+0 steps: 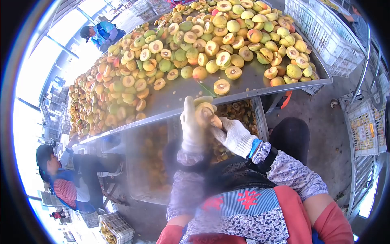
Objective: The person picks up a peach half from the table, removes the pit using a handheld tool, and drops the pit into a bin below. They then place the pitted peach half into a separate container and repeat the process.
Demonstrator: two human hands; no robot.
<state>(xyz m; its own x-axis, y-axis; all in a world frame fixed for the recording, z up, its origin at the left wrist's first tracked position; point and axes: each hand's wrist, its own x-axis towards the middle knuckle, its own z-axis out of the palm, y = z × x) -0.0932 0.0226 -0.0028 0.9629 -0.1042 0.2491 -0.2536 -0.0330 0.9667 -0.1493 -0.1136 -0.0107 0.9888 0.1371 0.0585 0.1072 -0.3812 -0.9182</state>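
My left hand (191,126), in a white knit glove, is closed around a yellow peach half (204,115) just off the near edge of the metal table. My right hand (236,137), also gloved, meets it from the right. Its fingers are bent close against the fruit's cut face, and what they pinch is too small and blurred to name. On the table (166,97) lies a large heap of halved peaches (187,53), many with the pit still in. One peach half (222,86) rests alone near the edge, cut side up.
Below my hands stands a crate (262,122) of fruit pieces. White plastic crates (325,36) are stacked at the right, with a metal rack (357,171) nearer. One person (67,179) sits at the left; another (101,34) is across the table. A fruit crate (118,227) sits lower left.
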